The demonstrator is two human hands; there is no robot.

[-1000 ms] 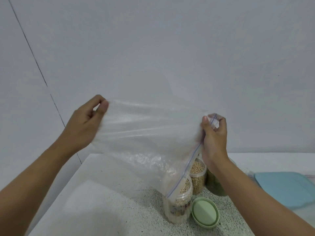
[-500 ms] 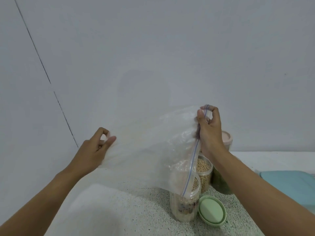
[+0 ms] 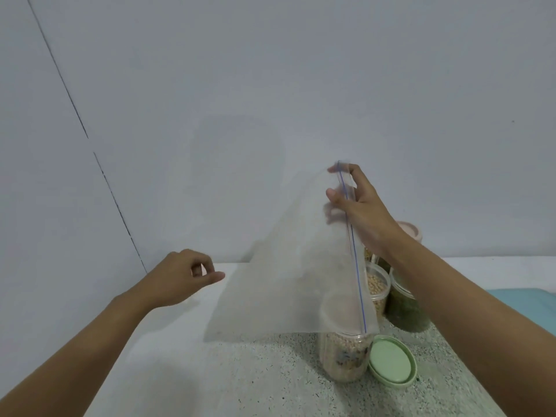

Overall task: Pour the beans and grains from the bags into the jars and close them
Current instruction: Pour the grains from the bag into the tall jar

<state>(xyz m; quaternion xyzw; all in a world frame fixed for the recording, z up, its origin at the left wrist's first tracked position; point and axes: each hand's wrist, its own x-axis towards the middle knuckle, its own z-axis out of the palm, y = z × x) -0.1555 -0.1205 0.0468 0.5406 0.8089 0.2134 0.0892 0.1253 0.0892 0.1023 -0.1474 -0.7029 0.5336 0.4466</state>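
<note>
Bag [image 3: 294, 281] is let go by the left hand [image 3: 180, 278], now curled loosely, empty. It is pinched by the right hand [image 3: 358, 212] above the open jar [image 3: 343, 359]. Pouring seems done; lid [image 3: 391, 361] is needed.

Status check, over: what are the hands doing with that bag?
Right hand pinches the zip bag at top; left hand holds nothing. Bag hangs over the open jar. Green lid lies beside it.

No readable text or labels anywhere
</note>
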